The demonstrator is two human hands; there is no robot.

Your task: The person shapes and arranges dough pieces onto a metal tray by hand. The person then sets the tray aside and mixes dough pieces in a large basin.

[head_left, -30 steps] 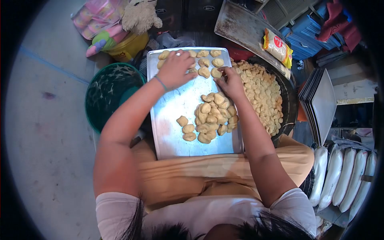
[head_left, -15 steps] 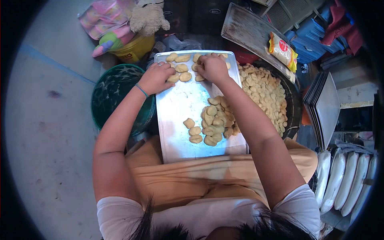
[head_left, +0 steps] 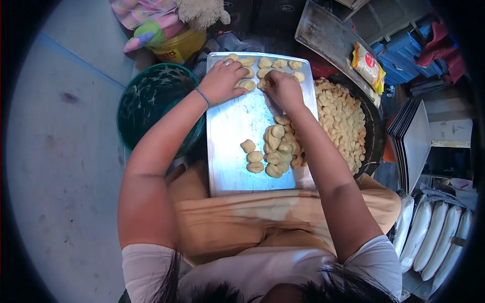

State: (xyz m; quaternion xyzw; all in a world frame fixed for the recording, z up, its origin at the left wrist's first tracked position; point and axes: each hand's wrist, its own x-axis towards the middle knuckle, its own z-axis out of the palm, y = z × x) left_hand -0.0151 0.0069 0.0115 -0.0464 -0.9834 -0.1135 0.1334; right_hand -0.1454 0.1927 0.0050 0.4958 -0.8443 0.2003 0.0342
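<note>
Head view: tray (head_left: 227, 146) at the lap, long axis pointing away from the body. Dough rows (head_left: 279, 63) at the far end. Left hand (head_left: 220, 83) fans over the far left corner, thumb spread from fingers, 1 lump (head_left: 246, 85) showing by that gap. Right hand (head_left: 285, 91) curls, fingertips bunched at another lump (head_left: 261, 85) just right of it; can't tell if it pinches or only touches

Key relation: dough pile (head_left: 275, 146) sits on the body side of both hands, on the tray's right half, longer along the tray than across. Right hand is nearer; right forearm (head_left: 323, 151) passes over the pile's right edge, hides part. 3 loose lumps (head_left: 255, 157) lie just left of the pile, well apart from the rows
</note>
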